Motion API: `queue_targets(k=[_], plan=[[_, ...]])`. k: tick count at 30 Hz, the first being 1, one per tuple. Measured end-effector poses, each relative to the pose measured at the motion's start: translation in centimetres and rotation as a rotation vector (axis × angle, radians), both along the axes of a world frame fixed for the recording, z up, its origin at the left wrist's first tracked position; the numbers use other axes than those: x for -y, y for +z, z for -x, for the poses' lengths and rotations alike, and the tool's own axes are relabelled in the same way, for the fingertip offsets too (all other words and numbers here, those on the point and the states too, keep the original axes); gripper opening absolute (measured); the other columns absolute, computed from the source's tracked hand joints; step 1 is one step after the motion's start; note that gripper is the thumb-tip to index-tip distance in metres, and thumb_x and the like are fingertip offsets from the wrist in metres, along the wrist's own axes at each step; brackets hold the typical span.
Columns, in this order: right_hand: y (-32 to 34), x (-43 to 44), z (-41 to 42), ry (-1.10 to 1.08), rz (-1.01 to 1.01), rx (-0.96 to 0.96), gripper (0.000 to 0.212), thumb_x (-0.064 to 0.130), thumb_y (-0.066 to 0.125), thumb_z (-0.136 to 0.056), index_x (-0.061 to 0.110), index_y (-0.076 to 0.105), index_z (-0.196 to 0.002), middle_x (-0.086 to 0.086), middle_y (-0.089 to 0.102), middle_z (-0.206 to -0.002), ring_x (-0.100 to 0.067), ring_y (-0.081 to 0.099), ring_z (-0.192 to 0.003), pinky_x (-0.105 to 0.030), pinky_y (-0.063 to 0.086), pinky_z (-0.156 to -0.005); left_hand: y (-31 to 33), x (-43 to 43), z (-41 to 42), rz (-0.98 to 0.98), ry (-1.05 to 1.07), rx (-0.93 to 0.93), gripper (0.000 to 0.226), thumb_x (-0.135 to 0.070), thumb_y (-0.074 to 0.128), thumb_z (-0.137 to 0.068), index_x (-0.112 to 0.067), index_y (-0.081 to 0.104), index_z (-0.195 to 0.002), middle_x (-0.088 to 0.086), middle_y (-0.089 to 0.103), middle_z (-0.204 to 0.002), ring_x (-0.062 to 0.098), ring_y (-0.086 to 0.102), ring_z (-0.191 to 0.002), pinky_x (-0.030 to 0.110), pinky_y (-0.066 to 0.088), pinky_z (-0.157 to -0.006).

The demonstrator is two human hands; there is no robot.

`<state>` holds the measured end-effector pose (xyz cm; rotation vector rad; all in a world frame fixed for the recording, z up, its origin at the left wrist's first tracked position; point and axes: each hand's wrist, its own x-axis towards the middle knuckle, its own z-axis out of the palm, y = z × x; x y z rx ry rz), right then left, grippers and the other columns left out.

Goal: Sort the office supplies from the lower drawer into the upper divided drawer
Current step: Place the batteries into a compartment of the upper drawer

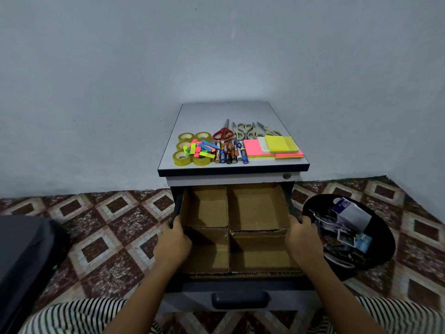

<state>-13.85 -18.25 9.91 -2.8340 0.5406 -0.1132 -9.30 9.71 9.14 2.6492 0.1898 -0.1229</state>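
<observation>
- Upper grey metal drawer with dark side walls (177, 203) stood pulled out of the small grey-topped cabinet (216, 112). A brown cardboard cross divider (227, 213) split it into four compartments, and all four visible floors were bare.
- Left hand (173, 242): fingers curled over the drawer's left side wall, gripping it.
- Right hand (304, 239): fingers curled over the right side wall, also gripping.
- The supplies lay on the cabinet top in groups, none in the drawer:
  - yellowish clear tape rolls (183, 158) at the left
  - neon paper page flags (201, 148) partly overlapping the tape
  - a row of cylindrical batteries (228, 151)
  - red-handled scissors (222, 133) and beige-handled scissors (248, 131) behind the batteries
  - pink and yellow sticky-note pads (279, 147) at the right
- The dark recessed handle (239, 300) sat on the drawer front nearest the person. The lower drawer itself could not be made out.
- A black round bin (385, 251) of paper scraps sat on the floor just right of the cabinet.
- Judgement: the step in hand was positioning or steadying the drawer before filling.
- To do this well:
  - Keep even pressure on both sides so the drawer stays square on its runners and the loose-looking cardboard does not shift.
  - Stop once all four compartments are reachable.
- There were five groups for four compartments, so two would likely have to share. The scissors looked long and probably needed a larger compartment, laid diagonally if necessary.
- Risk: the flags were light and scattered, so they should be gathered into one pinch rather than swept.
</observation>
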Motion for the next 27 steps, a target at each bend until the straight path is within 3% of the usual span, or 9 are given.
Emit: queue_targets(k=[3,7,13,17,21,27], plan=[[0.7,-0.2,-1.2,0.069,-0.036,0.088,0.040,0.008,0.046,-0.092,0.006,0.050,-0.132,-0.019,0.047,-0.129,-0.037,0.047,-0.113,-0.037,0.045,-0.085,1.4,0.9,-0.5,-0.051,-0.042,0.093,0.054,-0.025,0.042,-0.096,-0.018,0.024,-0.147,0.015,0.024,-0.148,0.034,0.031,-0.133,0.045,0.038,-0.105],[3.0,-1.1,-3.1,0.148,-0.101,0.202,0.031,0.017,0.047,-0.096,0.007,0.059,-0.122,-0.014,0.055,-0.120,-0.030,0.056,-0.106,-0.035,0.047,-0.086,2.8,2.4,-1.7,-0.046,-0.177,0.249,0.046,-0.027,0.046,-0.095,-0.017,0.041,-0.139,0.011,0.032,-0.146,0.027,0.034,-0.133,0.041,0.038,-0.106],[8.4,-0.6,-7.0,0.177,-0.145,0.409,0.029,0.019,0.048,-0.097,0.004,0.063,-0.117,-0.014,0.063,-0.111,-0.026,0.060,-0.098,-0.030,0.045,-0.081,5.6,6.6,-5.1,-0.053,-0.447,0.548,0.031,-0.023,0.048,-0.094,-0.015,0.059,-0.121,0.004,0.053,-0.126,0.019,0.049,-0.114,0.031,0.045,-0.092],[11.1,-0.3,-9.9,0.208,-0.182,0.461,0.029,0.018,0.052,-0.095,0.003,0.064,-0.117,-0.014,0.066,-0.111,-0.026,0.061,-0.101,-0.030,0.045,-0.083,8.3,9.6,-8.5,-0.075,-0.528,0.645,0.030,-0.022,0.047,-0.095,-0.014,0.060,-0.121,0.004,0.055,-0.123,0.020,0.050,-0.113,0.037,0.047,-0.091],[12.3,-1.9,-12.8,0.280,-0.173,0.443,0.029,0.020,0.054,-0.094,0.005,0.065,-0.116,-0.013,0.066,-0.112,-0.026,0.061,-0.101,-0.032,0.046,-0.085,10.9,10.3,-12.4,-0.225,-0.477,0.623,0.031,-0.021,0.044,-0.096,-0.011,0.057,-0.122,0.009,0.054,-0.125,0.026,0.049,-0.112,0.040,0.046,-0.090],[12.9,-4.6,-16.6,0.429,-0.114,0.299,0.028,0.021,0.058,-0.092,0.008,0.065,-0.116,-0.016,0.062,-0.109,-0.030,0.058,-0.102,-0.036,0.049,-0.083,13.7,9.3,-15.9,-0.423,-0.520,0.460,0.040,-0.027,0.041,-0.096,-0.019,0.047,-0.135,0.007,0.044,-0.140,0.029,0.037,-0.129,0.046,0.032,-0.103]])
